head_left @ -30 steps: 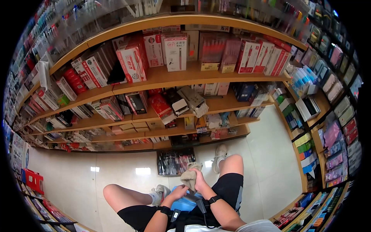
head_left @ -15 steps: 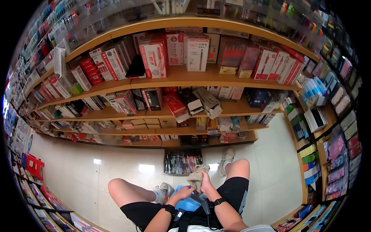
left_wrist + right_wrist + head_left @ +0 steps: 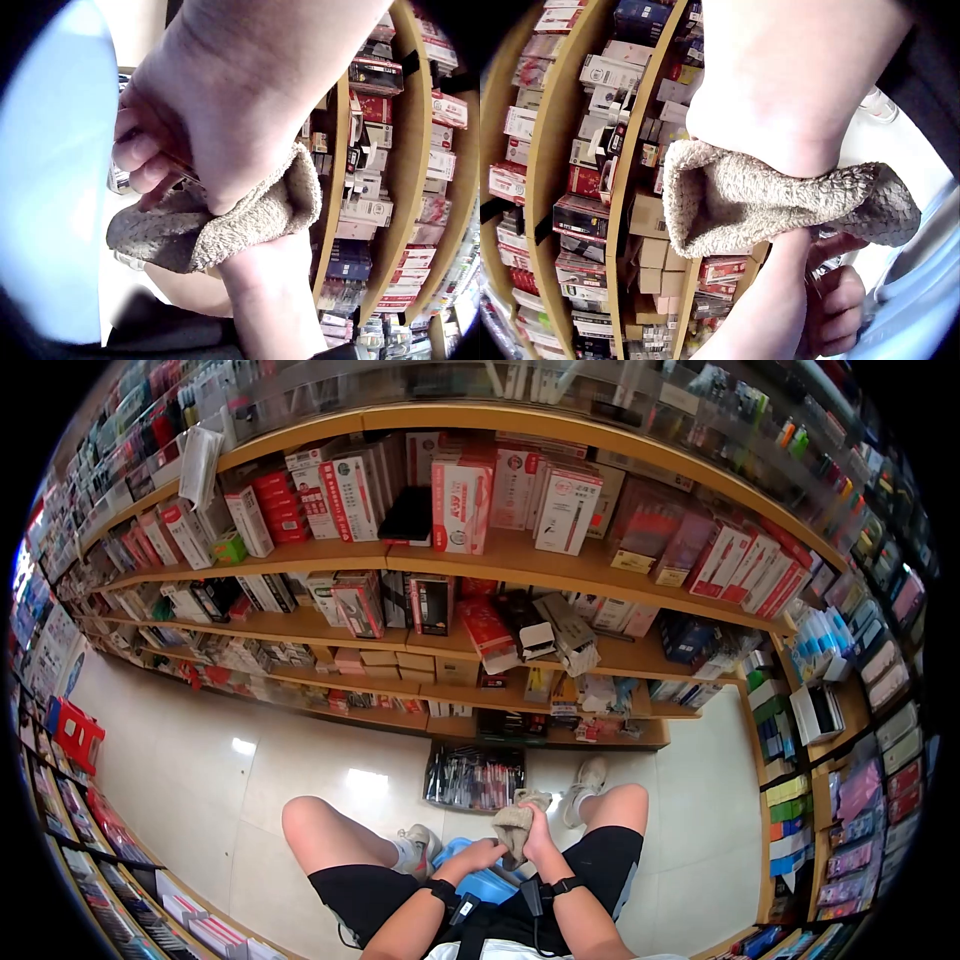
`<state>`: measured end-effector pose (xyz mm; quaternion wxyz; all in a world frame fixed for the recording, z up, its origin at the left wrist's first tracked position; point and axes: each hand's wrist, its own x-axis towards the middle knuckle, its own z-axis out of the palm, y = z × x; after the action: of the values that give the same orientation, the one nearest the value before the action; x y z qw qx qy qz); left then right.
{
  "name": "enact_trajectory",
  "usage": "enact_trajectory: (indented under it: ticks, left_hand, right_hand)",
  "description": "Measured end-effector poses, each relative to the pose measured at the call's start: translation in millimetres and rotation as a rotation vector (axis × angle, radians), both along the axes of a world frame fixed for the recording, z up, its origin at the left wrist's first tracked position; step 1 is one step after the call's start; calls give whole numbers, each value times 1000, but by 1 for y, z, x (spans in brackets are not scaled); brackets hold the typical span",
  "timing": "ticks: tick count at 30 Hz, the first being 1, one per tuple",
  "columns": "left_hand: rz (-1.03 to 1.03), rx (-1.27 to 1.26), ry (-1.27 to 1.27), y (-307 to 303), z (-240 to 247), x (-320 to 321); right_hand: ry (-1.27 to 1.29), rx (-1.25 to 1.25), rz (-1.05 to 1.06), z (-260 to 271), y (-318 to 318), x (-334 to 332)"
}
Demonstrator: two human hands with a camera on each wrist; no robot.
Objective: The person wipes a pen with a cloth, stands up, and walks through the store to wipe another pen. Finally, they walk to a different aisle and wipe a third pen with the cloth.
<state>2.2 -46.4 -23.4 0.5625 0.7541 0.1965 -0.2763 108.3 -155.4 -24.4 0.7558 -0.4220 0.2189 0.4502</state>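
In the head view my right hand [image 3: 540, 833] grips a beige terry cloth [image 3: 512, 832], folded over so that one end hangs open like a pocket. The left hand [image 3: 482, 856] is close beside it, at the lower end of the cloth. Seen from the left wrist, its curled fingers pinch a slim pen-like thing [image 3: 180, 165], mostly hidden by the fingers and the cloth. A black tray [image 3: 438, 803] full of pens lies on the floor just beyond the cloth. Below the hands is a smooth light blue thing [image 3: 492, 888], between the person's legs.
Wooden shelves [image 3: 330, 556] packed with red and white pen boxes [image 3: 460, 510] curve across the front. A side rack [image 3: 800, 800] with notebooks and packets stands at the right. A red carrier [image 3: 78, 735] is at the far left, on the near-side shelving.
The head view has turned, so the shelves have shifted right and tilted. Both hands stay together at the cloth, with only slight movement.
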Motion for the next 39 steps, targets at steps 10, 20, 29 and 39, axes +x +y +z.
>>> enact_trajectory:
  ticks: [10, 20, 29, 39]
  left_hand:
    - [-87, 104, -33, 1, -11, -6]
    - [-76, 117, -56, 3, -11, -4]
    - [-45, 61, -19, 2, -7, -4]
    - [-61, 63, 12, 3, -3, -2]
  right_hand:
    - [-16, -10, 12, -5, 3, -6]
    - [0, -28, 19, 7, 6, -6]
    - [-26, -32, 0, 5, 5, -6]
    - [-54, -32, -39, 13, 4, -7]
